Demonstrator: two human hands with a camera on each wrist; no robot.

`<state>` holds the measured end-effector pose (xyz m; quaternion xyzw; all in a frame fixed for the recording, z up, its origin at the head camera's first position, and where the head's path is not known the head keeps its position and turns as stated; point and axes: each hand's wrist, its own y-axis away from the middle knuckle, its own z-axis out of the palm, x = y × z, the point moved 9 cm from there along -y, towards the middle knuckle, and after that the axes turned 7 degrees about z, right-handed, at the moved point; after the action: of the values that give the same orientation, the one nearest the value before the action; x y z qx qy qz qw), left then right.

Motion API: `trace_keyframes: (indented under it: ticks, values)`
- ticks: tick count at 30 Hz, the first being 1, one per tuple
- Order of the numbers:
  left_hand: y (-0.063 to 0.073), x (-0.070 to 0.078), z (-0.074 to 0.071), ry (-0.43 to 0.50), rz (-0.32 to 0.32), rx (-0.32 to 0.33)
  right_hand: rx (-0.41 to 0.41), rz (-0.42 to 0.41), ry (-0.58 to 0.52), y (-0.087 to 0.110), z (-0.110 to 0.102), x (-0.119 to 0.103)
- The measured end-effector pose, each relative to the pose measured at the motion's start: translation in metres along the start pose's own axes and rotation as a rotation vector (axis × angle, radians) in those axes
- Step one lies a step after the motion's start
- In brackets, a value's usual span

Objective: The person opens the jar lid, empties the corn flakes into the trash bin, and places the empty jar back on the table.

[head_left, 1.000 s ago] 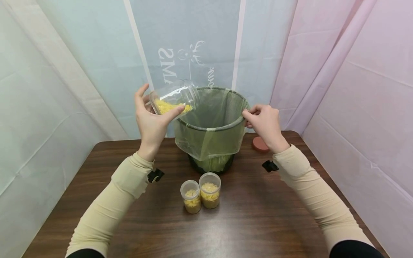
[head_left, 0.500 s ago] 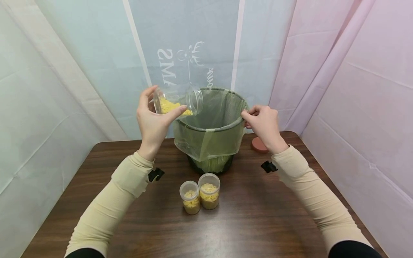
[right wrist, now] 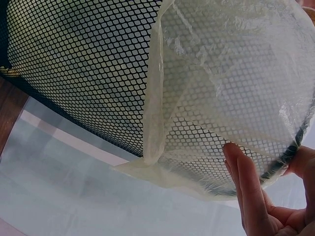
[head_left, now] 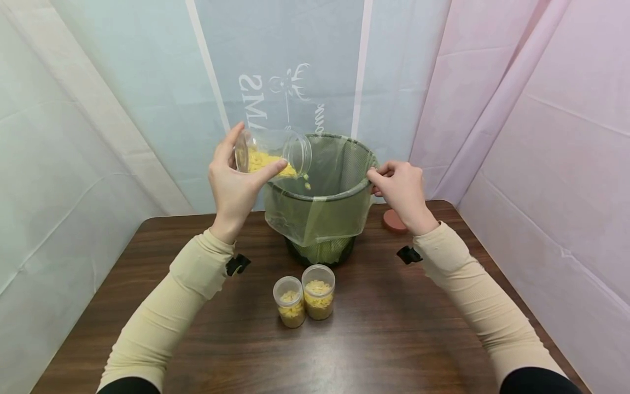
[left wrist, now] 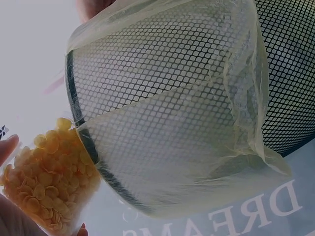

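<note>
My left hand (head_left: 231, 189) grips a clear jar (head_left: 270, 143), tipped on its side with its mouth over the left rim of a mesh wastebasket (head_left: 322, 255). Yellow flakes (head_left: 263, 160) lie along the jar's lower side, and a few are dropping into the basket. The left wrist view shows the flakes (left wrist: 54, 182) heaped against the jar's mouth beside the rim. A thin greenish bin liner (head_left: 339, 219) is folded over the basket's rim. At the right side of that rim, my right hand (head_left: 403, 189) pinches the rim and liner between thumb and fingers.
Two small clear jars holding yellow flakes, a left jar (head_left: 290, 313) and a right jar (head_left: 319, 306), stand in front of the basket. A reddish round lid (head_left: 395, 221) lies right of it on the brown wooden table (head_left: 369, 339). Fabric curtains (head_left: 394, 82) hang behind and at both sides.
The left hand has moved the jar slightly right, further over the basket, and tilted it more. Flakes now fall from its mouth. The right hand stays at the rim.
</note>
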<state>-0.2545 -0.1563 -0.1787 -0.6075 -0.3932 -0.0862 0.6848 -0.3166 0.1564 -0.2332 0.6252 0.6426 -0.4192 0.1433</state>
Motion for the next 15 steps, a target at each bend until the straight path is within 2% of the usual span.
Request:
trace_keyframes:
  ticks: [6,15]
  values:
    - [0.003,0.028,0.0,-0.028,0.041,0.001,0.002,0.001,0.006,0.0,0.0,0.0]
    - [0.004,0.041,0.0,-0.074,0.096,-0.014,0.011,-0.011,0.007,0.0,0.0,-0.001]
